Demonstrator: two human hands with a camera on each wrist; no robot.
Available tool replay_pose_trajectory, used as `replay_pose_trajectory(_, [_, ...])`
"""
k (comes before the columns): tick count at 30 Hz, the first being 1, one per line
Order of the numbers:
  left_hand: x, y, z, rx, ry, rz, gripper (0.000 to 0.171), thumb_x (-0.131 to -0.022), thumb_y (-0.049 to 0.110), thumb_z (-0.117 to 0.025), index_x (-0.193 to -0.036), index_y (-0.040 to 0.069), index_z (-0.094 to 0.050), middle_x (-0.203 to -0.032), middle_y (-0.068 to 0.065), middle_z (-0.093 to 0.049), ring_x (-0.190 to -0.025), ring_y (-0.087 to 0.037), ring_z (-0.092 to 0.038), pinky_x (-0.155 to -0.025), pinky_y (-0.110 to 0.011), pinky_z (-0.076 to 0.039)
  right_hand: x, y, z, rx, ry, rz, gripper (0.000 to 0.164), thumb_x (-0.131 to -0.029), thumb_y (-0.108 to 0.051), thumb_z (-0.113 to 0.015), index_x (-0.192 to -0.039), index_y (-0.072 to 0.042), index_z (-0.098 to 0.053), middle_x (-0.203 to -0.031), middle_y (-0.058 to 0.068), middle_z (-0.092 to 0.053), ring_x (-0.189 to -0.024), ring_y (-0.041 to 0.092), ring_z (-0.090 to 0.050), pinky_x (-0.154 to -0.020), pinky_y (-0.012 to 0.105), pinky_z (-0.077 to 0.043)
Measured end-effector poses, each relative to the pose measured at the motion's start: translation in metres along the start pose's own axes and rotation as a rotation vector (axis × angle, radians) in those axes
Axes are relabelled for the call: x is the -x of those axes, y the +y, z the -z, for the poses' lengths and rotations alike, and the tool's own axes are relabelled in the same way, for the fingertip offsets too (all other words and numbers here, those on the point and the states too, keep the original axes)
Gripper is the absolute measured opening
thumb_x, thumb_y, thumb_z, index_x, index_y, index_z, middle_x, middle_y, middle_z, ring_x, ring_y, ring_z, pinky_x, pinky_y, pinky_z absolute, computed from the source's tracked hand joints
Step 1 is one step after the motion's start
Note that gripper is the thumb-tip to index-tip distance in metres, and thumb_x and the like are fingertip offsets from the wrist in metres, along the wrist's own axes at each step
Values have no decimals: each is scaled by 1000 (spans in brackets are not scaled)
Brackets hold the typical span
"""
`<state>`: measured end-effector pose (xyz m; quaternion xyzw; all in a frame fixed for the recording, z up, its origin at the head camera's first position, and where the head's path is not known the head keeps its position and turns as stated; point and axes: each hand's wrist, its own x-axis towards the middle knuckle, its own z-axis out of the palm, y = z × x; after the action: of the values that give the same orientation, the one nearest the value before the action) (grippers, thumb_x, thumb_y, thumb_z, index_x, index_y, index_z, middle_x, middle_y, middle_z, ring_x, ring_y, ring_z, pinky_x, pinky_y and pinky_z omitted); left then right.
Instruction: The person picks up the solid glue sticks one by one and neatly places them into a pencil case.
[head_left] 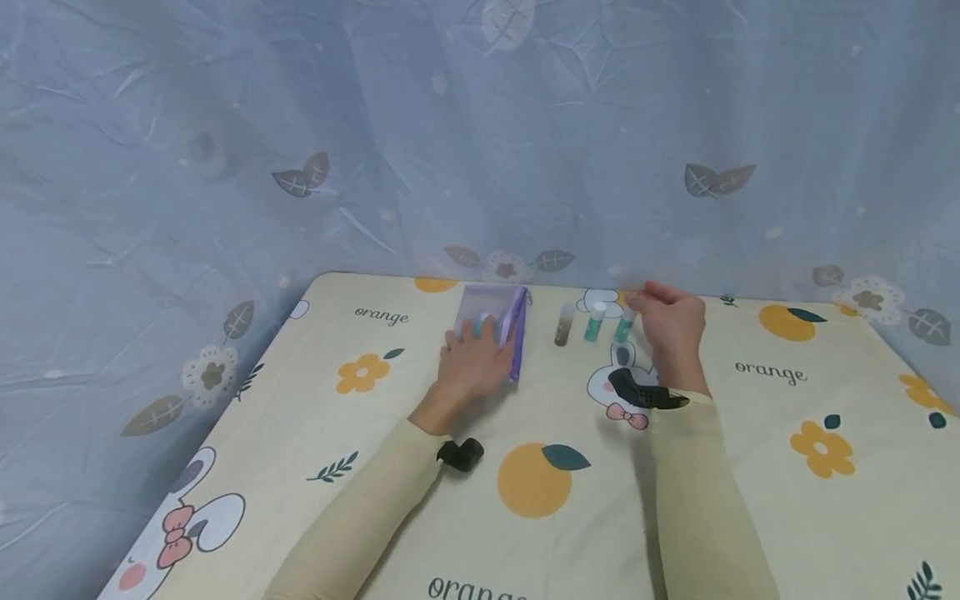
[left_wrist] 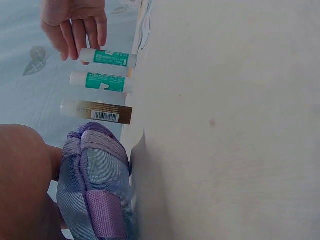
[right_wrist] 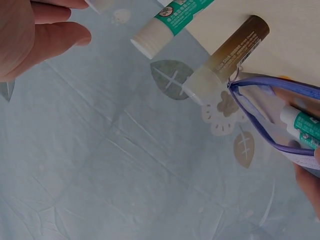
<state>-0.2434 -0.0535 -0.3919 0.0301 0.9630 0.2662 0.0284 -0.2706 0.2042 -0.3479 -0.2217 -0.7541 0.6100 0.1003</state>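
Note:
My left hand point(head_left: 474, 362) holds a purple-edged mesh zip pouch point(left_wrist: 107, 172), fingers spread over its near side in the head view. The pouch's zipped mouth gapes in the right wrist view, with green-labelled glue sticks point(right_wrist: 307, 125) inside. To its right, a brown-labelled glue stick point(head_left: 561, 332) and two green-and-white ones stand upright in a row: the middle glue stick point(head_left: 593, 327) and the right glue stick point(head_left: 623, 330). My right hand point(head_left: 675, 323) is beside the right one, fingertips close to its white cap and thumb apart from the fingers.
A cream cloth point(head_left: 360, 508) printed with oranges, flowers and rabbits covers the table. Close behind the pouch and glue sticks hangs a blue-grey patterned curtain point(head_left: 465, 150), which also runs along the left side. Black wrist straps point(head_left: 645, 392) sit at both sleeve cuffs.

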Motion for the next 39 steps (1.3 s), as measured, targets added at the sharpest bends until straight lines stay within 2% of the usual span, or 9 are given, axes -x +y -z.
replay_pose_trajectory(14, [-2,-1,0,-10,-17,8,71,-111,53,-32,-168,12,-28,-167,-25,-33,-145,-52,-36,-119,-66,-33,-4,7,-4,26,7,-30,48,-105,-17,-62,-153,-15,-58,-164,5,-50,-151,23,-48,-125,36,-39])
replay_pose_trajectory(23, [-3,-2,-1,-5,-14,7,71,-111,54,-30,-168,11,-29,-166,-25,-35,-144,-52,-37,-118,-66,-34,-4,8,-4,33,5,-42,48,-105,-19,-65,-152,-15,-59,-161,6,-54,-147,24,-52,-123,35,-42])
replay_pose_trajectory(30, [-2,-1,1,-13,-15,9,72,-111,54,-30,-168,11,-27,-167,-26,-33,-146,-53,-36,-120,-66,-32,-4,9,-8,57,10,-20,45,-104,-18,-67,-149,-13,-62,-157,8,-57,-141,24,-57,-118,34,-48])
replay_pose_trajectory(39, [-2,0,1,-12,-17,7,70,-111,52,-32,-168,11,-28,-167,-26,-33,-146,-52,-36,-119,-67,-33,-6,15,-11,94,21,-13,41,-105,-24,-67,-144,-14,-67,-155,8,-58,-131,24,-58,-112,35,-50])
